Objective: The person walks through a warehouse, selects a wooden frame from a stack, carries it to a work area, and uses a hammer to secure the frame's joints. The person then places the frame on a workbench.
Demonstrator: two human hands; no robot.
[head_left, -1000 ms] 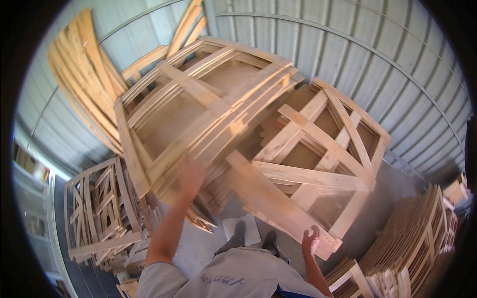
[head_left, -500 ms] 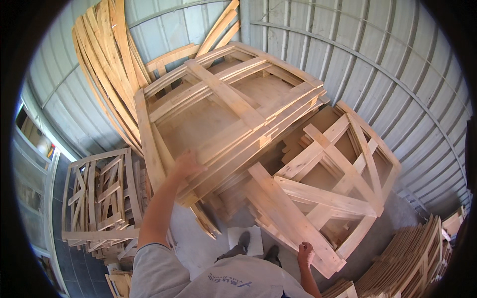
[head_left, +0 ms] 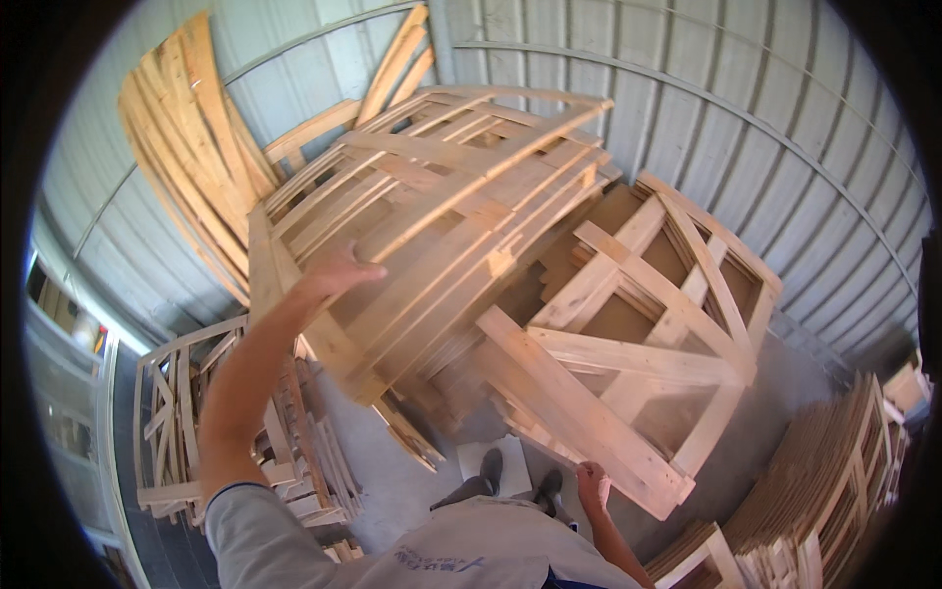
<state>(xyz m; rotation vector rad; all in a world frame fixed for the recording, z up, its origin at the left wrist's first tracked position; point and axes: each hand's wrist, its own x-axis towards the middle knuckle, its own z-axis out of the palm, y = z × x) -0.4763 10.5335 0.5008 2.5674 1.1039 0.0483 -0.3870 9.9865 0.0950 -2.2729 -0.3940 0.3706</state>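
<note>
Now your left hand (head_left: 334, 278) is pressed flat, fingers spread, against the wooden frame (head_left: 432, 226) raised in front of you; it clamps nothing, it just pushes on a slat near the frame's left edge. Compared with a second ago, that frame has swung up and away from you: it lay lower and more face-on then, and your left arm was bent under it, while now the arm is stretched out and the frame's top rail reaches toward the corrugated metal wall (head_left: 687, 108). Your right hand (head_left: 591, 483) sits low by your hip, fingers curled over the bottom corner of the second frame (head_left: 638, 353), the one with diagonal braces, which leans just beyond and to the right of the first; a second ago that hand was open and only near the corner, so the grip looks fresh. Judging from this, the lifted frame is partway through being tipped onto the leaning stack, with its weight carried by your left palm alone. Left of your left arm stands a rack of smaller frames (head_left: 196, 432), and above it loose planks (head_left: 186, 147) lean on the wall. Your shoes (head_left: 515, 476) show on the concrete floor (head_left: 392, 481) below the frames, close to their lower edges.
</note>
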